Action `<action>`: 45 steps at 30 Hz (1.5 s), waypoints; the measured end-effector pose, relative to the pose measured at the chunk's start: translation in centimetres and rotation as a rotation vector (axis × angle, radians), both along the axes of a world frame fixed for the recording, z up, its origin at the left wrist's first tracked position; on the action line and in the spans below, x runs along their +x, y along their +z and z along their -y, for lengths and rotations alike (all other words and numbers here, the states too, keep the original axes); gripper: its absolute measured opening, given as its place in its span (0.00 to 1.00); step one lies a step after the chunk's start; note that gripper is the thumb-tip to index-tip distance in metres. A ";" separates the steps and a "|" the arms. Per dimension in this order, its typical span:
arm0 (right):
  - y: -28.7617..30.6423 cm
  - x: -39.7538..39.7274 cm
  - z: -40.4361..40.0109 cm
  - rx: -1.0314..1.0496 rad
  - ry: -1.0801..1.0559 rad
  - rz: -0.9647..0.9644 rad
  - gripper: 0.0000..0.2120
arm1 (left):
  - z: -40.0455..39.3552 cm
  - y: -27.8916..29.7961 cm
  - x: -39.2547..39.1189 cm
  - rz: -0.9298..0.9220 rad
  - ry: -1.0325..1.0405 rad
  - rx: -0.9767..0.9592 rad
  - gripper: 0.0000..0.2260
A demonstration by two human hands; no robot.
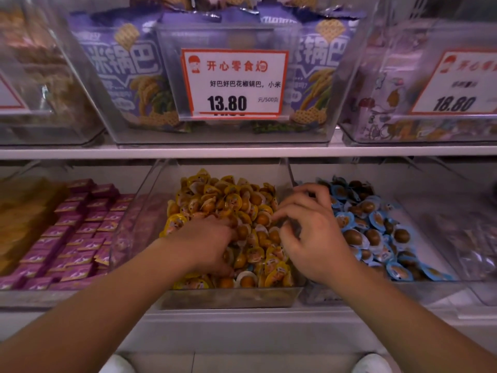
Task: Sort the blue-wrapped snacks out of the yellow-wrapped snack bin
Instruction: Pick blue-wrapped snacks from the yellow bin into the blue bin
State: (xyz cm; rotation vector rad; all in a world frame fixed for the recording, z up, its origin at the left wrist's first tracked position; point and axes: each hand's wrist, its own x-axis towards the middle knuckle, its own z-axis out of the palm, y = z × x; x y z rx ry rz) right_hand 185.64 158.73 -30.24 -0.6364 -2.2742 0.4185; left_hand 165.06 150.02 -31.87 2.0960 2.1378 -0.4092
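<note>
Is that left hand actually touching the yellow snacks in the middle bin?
Touching. In the head view, the left hand lies on the pile of yellow-wrapped snacks, its fingers pushed in among the packets with no gap showing.

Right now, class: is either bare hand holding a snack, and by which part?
It cannot be told. The left hand digs into the yellow-wrapped round snacks; the right hand has curled fingers, with any pinched snack blurred.
</note>
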 end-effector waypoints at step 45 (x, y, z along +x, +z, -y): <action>0.0 0.2 -0.1 -0.011 0.024 0.035 0.13 | 0.4 0.3 0.8 0.452 0.238 0.195 0.15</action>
